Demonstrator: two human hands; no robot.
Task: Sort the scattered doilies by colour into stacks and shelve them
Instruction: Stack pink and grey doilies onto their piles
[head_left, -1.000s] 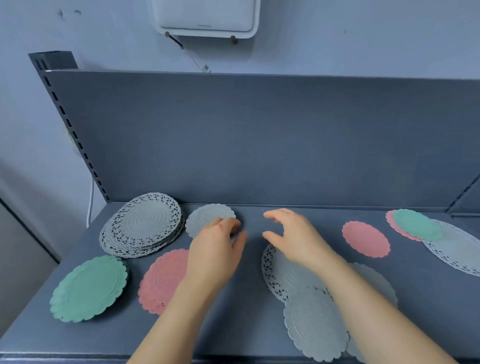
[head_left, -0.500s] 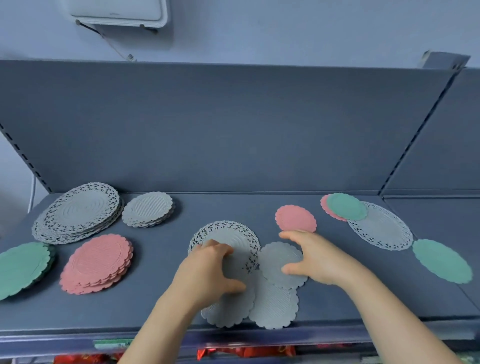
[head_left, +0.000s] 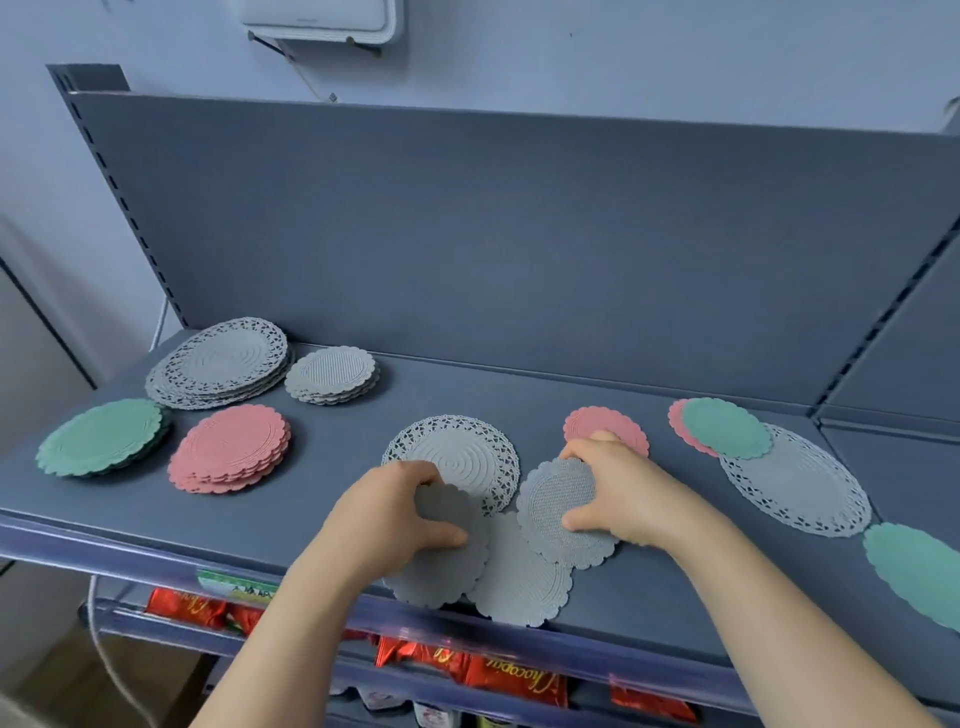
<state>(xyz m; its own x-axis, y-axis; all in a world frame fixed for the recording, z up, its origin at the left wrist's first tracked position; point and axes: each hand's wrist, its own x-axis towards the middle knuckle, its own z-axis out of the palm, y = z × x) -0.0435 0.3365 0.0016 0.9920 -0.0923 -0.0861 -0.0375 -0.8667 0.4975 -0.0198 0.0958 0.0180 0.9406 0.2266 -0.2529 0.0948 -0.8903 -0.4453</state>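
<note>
Since half a second earlier, both hands have closed in on the small grey doilies at the front of the shelf (head_left: 311, 519), each now gripping one. Both forearms reach in from the bottom edge and angle up toward the middle.

The left hand (head_left: 387, 512) is palm down, fingers curled over the far edge of a small grey doily (head_left: 441, 566) and thumb pressed on its top, pinching it. That doily lies flat, partly over the front lip of the shelf.

The right hand (head_left: 618, 493) pinches a second small grey doily (head_left: 558, 506), fingertips on its far edge and thumb on its near face. This doily is slightly oval, its long axis running roughly front to back. A third small grey doily (head_left: 519, 582) lies flat between and below them, partly covered by both.

Behind the hands lies a large lacy grey doily (head_left: 457, 457), and a single pink doily (head_left: 592, 423) shows just past the right hand's fingers.

At the left stand four sorted stacks: large grey lace (head_left: 218, 364), small grey (head_left: 332, 374), green (head_left: 101, 436) and pink (head_left: 228, 449). At the right, a green doily (head_left: 727, 428) overlaps a pink one (head_left: 675, 421) and another large lace doily (head_left: 800, 483); one more green doily (head_left: 919, 571) lies near the right edge.
</note>
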